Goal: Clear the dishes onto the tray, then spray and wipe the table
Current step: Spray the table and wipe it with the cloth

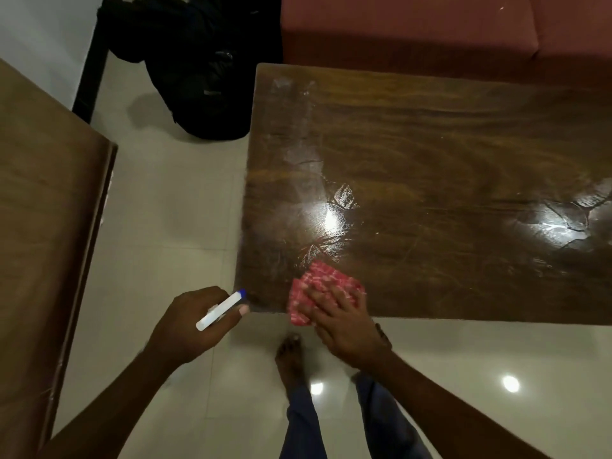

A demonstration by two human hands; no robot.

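A person in blue jeans (pixel 301 422) stands barefoot, one foot (pixel 290 357) showing, on the pale tiled floor (pixel 172 226) at the near edge of a low wooden table (pixel 430 160). Both arms reach forward toward its near left corner. The left hand (pixel 195 323) hovers just off that corner, over the floor. Its fingers are curled round a slim white spray bottle (pixel 221 309), whose blue tip points toward the tabletop. The right hand (pixel 344 326) lies flat with fingers spread, pressing a red-and-white patterned cloth (pixel 326 286) onto the wood at the table's near edge. One corner of the cloth hangs slightly over the rim. Beyond the cloth, the dark polished top carries cloudy wet streaks (pixel 298 154) running up its left side toward the far left corner. Two bright patches of ceiling light (pixel 331 220) glare off the surface, one near the middle left and one at the right. To the left, across a strip of floor, stands a second brown wooden surface (pixel 43 210), cut off by the frame. On the floor past the table's far left corner sits a black bag (pixel 198 77). A reddish upholstered seat (pixel 414 31) stands against the table's far edge.
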